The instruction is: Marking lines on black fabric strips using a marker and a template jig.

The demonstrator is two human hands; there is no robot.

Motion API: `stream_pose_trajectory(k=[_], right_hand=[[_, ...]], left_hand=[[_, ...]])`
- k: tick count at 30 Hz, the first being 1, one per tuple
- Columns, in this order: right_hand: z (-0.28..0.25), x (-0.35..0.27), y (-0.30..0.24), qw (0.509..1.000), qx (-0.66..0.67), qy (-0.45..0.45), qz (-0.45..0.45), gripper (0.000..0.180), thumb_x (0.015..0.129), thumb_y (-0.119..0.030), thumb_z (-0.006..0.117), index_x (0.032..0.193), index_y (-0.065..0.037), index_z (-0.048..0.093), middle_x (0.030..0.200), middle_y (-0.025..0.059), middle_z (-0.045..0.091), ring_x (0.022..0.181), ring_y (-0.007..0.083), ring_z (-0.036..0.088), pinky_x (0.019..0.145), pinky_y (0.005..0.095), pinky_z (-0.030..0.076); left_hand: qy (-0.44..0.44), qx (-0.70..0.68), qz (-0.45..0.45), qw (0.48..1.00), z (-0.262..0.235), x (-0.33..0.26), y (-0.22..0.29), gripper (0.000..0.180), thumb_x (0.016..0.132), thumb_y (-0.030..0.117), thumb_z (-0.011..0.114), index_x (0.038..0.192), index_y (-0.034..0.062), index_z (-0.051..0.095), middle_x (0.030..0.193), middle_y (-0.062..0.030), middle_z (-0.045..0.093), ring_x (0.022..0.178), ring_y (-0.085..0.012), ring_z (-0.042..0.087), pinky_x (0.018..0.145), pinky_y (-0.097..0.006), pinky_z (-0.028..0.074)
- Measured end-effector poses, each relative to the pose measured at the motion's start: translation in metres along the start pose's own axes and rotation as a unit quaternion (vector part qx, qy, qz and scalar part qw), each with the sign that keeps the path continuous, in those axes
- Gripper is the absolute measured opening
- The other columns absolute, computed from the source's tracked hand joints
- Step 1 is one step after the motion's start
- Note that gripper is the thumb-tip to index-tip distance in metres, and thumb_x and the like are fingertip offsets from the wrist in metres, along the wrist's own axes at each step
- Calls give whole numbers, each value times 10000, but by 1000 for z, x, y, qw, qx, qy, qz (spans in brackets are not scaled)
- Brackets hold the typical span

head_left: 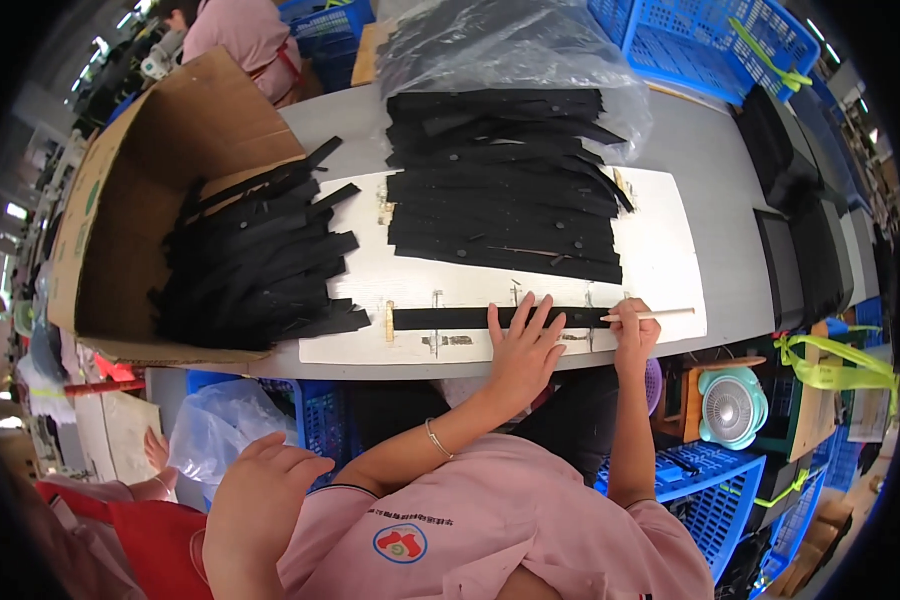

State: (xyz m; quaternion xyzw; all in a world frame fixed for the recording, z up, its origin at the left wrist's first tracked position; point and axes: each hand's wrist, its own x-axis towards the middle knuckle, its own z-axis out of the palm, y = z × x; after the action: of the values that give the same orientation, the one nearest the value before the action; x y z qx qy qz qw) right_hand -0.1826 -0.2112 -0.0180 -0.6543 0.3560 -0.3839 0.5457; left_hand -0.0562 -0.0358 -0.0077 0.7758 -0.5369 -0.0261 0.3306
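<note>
My left hand (526,345) lies flat with fingers spread, pressing on a narrow black fabric strip (440,318). The strip runs sideways across a white board (660,230) that bears several pen marks and bits of tape. In my right hand (633,335) is a slim, pale pencil (675,313), pinched at the strip's right end with its tip toward the left. Beyond the strip, a broad pile of similar black strips (500,200) covers part of the board, some carrying small dark round spots.
An open cardboard box (120,200) at the left spills more black strips (260,260) onto the board. Clear plastic (510,50) drapes behind the pile. Black blocks (780,150) stand far right, near a blue crate (710,40). A co-worker's hand (270,490) is at lower left.
</note>
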Motion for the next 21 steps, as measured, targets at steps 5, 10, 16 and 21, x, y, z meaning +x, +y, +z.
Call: stream_pose_trajectory(k=[5, 10, 16, 21], right_hand=[[5, 4, 2, 997, 59, 39, -14, 249, 1020, -170, 604, 843, -17, 687, 698, -5, 617, 569, 25, 446, 525, 190, 335], [10, 7, -5, 999, 16, 24, -23, 269, 1034, -191, 595, 866, -14, 709, 684, -15, 591, 547, 22, 423, 505, 190, 308], [7, 8, -8, 999, 4, 14, -33, 252, 1046, -189, 582, 924, -13, 716, 695, -24, 576, 561, 20, 422, 508, 192, 306], [14, 9, -12, 1000, 11, 8, 0, 212, 1033, -164, 609, 938, -11, 721, 703, -22, 581, 570, 19, 427, 516, 189, 317]], left_hand=[[10, -27, 26, 999, -4, 51, -40, 474, 1002, 317, 609, 1416, 88, 576, 1545, -209, 438, 1481, -363, 348, 1154, -729, 95], [18, -110, -6, 994, -17, 69, -56, 421, 983, 254, 638, 1361, 69, 625, 1521, -204, 476, 1487, -364, 344, 1213, -642, 128], [93, 21, -63, 993, -99, -14, -89, 412, 937, 194, 673, 1328, 67, 649, 1506, -180, 498, 1496, -378, 330, 1223, -616, 134], [105, 160, -177, 965, -168, -70, -137, 389, 841, 125, 739, 1224, 94, 681, 1555, -157, 447, 1514, -416, 271, 1216, -628, 103]])
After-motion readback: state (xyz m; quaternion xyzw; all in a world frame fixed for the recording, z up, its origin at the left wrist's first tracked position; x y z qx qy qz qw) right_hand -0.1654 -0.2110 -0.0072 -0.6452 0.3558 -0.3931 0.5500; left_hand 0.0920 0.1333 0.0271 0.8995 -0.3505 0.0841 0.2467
